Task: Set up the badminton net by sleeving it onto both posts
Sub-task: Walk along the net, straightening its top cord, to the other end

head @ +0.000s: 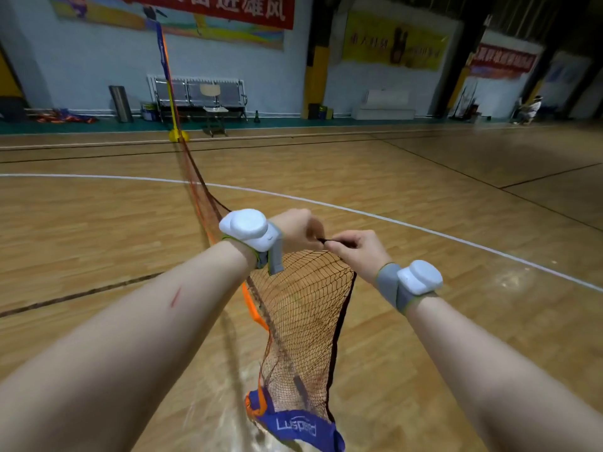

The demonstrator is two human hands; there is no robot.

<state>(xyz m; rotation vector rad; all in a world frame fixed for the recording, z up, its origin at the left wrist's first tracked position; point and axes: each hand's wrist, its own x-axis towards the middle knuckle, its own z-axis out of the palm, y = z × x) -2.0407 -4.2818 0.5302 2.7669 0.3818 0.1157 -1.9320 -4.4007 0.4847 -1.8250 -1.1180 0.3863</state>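
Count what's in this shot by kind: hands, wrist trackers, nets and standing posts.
Bare hands: 2, left hand, right hand
White wrist trackers on grey straps: 2
Dark mesh badminton net: 1
Upright post on yellow base: 1
Total: 6

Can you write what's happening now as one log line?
left hand: pinches net edge | right hand: pinches net edge | far post: net on | blue sleeve: hanging free
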